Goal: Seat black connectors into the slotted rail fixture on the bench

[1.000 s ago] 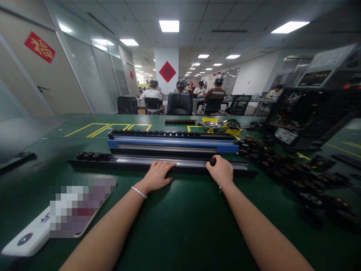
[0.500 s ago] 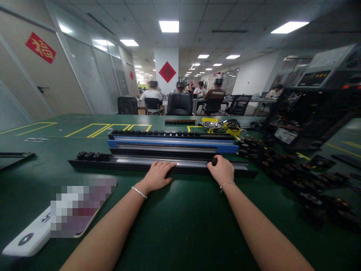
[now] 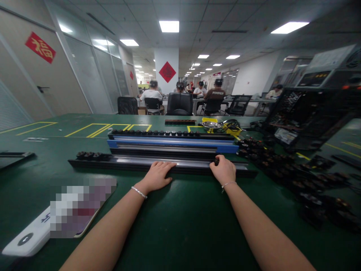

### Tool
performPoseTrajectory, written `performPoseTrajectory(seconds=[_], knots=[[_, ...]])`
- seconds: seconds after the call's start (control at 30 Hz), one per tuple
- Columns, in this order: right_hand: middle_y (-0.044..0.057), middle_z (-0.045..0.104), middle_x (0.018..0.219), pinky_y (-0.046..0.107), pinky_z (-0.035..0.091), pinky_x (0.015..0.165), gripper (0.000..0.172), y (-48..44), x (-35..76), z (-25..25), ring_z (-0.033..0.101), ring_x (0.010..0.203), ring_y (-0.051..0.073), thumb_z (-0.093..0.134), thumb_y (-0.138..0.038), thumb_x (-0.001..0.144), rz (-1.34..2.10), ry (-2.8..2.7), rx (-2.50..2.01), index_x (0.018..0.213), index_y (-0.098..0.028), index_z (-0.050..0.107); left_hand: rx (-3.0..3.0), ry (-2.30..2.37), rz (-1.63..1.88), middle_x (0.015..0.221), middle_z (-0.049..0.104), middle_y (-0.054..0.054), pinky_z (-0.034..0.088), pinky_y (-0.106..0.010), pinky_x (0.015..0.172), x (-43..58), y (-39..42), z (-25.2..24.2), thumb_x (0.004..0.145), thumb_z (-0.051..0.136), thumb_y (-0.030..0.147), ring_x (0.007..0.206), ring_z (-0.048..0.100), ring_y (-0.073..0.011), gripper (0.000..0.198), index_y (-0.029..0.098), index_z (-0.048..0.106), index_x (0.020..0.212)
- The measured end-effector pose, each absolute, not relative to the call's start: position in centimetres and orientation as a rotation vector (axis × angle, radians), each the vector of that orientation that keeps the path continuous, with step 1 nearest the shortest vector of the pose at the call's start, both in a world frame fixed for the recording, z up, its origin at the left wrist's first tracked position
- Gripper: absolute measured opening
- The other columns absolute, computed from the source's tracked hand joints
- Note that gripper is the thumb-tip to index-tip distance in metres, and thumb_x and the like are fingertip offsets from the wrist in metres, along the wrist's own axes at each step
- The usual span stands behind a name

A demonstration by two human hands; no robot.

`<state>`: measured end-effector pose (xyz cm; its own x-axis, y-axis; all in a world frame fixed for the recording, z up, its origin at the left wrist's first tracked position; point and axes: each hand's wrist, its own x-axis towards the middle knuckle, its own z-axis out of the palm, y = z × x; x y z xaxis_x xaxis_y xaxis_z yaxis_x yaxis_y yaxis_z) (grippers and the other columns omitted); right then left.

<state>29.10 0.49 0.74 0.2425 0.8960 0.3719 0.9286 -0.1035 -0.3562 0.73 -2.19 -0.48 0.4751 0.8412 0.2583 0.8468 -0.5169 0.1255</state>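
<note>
A long black rail [image 3: 132,161] with a shiny strip along its middle lies across the green table in front of me. My left hand [image 3: 158,175] rests on its near edge, fingers stretched out and holding nothing. Further right, my right hand [image 3: 225,170] is closed around a small black part [image 3: 216,162] on the rail, mostly hidden by the fingers. Several round-topped black parts [image 3: 89,155] sit in a row at the rail's left end. Directly behind are a blue rail [image 3: 169,142] and another row of black parts [image 3: 158,133].
Loose black parts [image 3: 270,162] are heaped to the right, near a dark open machine casing [image 3: 299,113]. A metal dish [image 3: 211,125] and cables stand behind. At left lie a phone [image 3: 104,195] and a white device [image 3: 31,235]. People sit at far desks.
My right hand has shifted slightly to the right along the rail, with the small black part. The left hand has stayed in place.
</note>
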Motion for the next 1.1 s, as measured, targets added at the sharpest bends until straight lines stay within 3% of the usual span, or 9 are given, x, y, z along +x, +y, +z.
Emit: performPoseTrajectory(seconds=[0.47, 1.1], knots=[[0.01, 0.066, 0.094, 0.036, 0.036, 0.086, 0.03, 0.5, 30.1, 0.7, 0.057, 0.097, 0.025, 0.048, -0.034, 0.076, -0.122, -1.625, -2.038, 0.096, -0.017, 0.062, -2.677, -1.517, -0.465, 0.133, 0.054, -0.003, 0.029, -0.043, 0.102, 0.7, -2.2, -0.5, 0.077, 0.058, 0.033, 0.116, 0.049, -0.0236, 0.06, 0.03, 0.039, 0.134], [0.01, 0.065, 0.097, 0.035, 0.036, 0.087, 0.034, 0.6, 31.2, 0.9, 0.056, 0.098, 0.025, 0.049, -0.033, 0.076, -0.094, -1.593, -2.11, 0.102, -0.017, 0.061, -2.67, -1.505, -0.461, 0.133, 0.054, -0.003, 0.03, -0.043, 0.101, 0.6, -2.1, -0.7, 0.076, 0.059, 0.033, 0.117, 0.049, -0.0237, 0.061, 0.03, 0.039, 0.134]])
